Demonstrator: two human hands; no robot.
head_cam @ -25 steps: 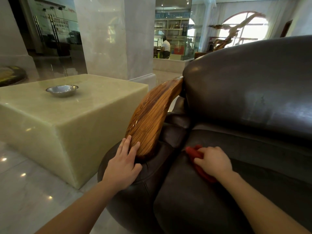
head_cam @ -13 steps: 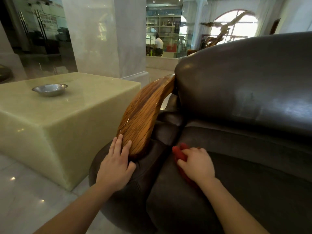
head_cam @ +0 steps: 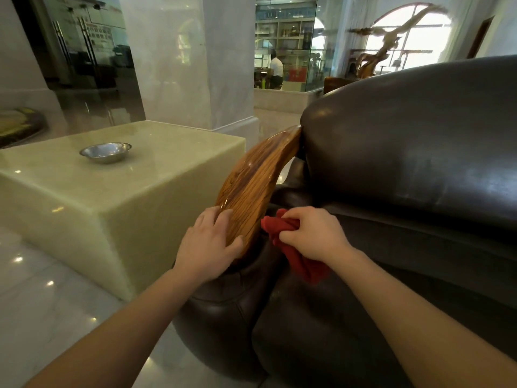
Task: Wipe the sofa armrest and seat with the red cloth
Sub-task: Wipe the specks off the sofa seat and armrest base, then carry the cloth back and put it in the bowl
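Red cloth bunched in my right hand, pressed in the gap between wooden armrest and dark leather seat. My left hand lies flat, fingers spread, on the armrest's lower end.

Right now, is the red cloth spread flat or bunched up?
Bunched up: the red cloth is crumpled in the right hand, one end hanging down.

Colours at the sofa
A red cloth, striped brown wooden armrest, dark brown leather sofa and pale green stone desk are seen.
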